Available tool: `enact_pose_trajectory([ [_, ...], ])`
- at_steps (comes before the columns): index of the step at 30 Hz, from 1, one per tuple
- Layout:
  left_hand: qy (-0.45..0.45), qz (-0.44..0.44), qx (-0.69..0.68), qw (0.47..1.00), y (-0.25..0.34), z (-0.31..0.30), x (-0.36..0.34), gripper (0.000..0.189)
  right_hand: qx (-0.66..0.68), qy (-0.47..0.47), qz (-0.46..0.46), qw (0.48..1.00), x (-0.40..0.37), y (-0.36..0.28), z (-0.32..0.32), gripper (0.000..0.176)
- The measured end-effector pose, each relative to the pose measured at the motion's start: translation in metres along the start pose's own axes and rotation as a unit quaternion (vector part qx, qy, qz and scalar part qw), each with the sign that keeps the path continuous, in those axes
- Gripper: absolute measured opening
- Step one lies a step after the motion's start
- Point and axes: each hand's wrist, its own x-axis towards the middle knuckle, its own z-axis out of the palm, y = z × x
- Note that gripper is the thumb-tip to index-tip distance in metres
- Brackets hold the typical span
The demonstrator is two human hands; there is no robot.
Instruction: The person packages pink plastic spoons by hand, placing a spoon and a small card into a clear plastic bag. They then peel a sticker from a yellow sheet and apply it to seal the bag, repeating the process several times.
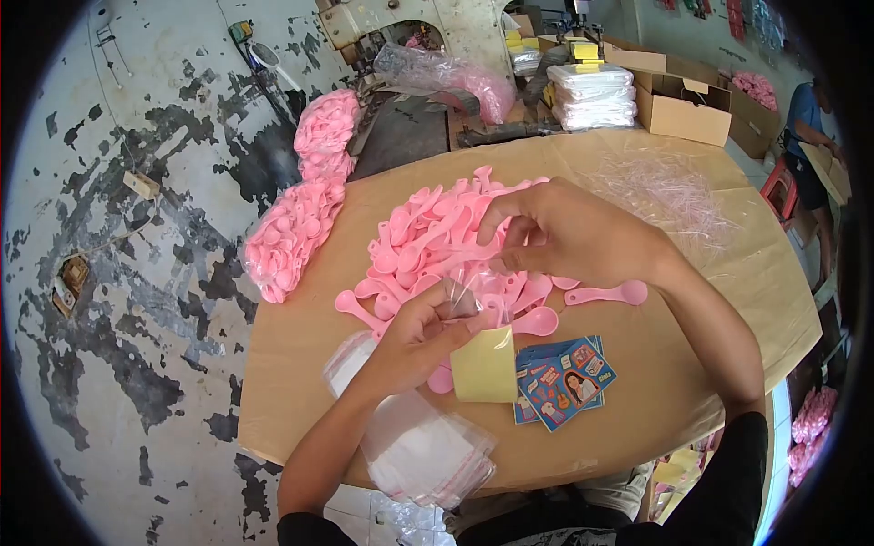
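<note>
My left hand (426, 332) is closed on a clear plastic bag (492, 314), with a yellow card (485, 366) at its lower part. Above the mouth of the bag is my right hand (544, 227), its fingers curled and its thumb close to the plastic; what they grip, if anything, I cannot make out. Pink plastic spoons (437, 227) lie heaped just behind both hands. A small stack of blue printed cards (566, 380) sits to the right of the yellow card. Flat clear bags (423, 446) lie beneath my left forearm.
Brown paper covers the table (674, 346). Bagged pink spoons (296, 232) rest along its left edge. Behind stand a sewing machine (428, 23), stacked clear packets (592, 96) and a cardboard box (683, 109). Thin clear strips (669, 196) lie at back right. Another person (810, 118) is at far right.
</note>
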Motion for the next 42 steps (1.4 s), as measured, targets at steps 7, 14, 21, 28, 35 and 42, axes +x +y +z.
enact_pose_trajectory([
  [7,0.108,-0.046,-0.126,0.985,0.013,0.004,0.005,0.031,-0.04,0.032,-0.001,0.999,0.003,-0.01,0.01,0.015],
  [14,0.118,-0.024,-0.043,0.992,0.011,0.009,0.003,0.032,-0.278,0.184,-0.24,0.912,0.01,-0.009,0.035,0.012],
  [21,0.054,-0.027,-0.07,0.996,0.017,0.009,-0.002,0.031,-0.301,0.164,-0.251,0.905,0.014,0.003,0.047,0.015],
  [28,0.021,-0.023,0.131,0.991,-0.007,0.0,-0.001,0.033,-0.292,0.139,-0.201,0.925,0.014,0.012,0.056,0.011],
  [35,0.094,-0.026,-0.184,0.978,0.02,0.009,0.005,0.037,0.114,0.198,-0.04,0.973,0.003,0.01,-0.028,0.003],
  [42,0.107,-0.068,-0.205,0.971,-0.001,-0.011,0.012,0.039,-0.513,0.233,0.088,0.821,-0.063,0.19,-0.107,0.025],
])
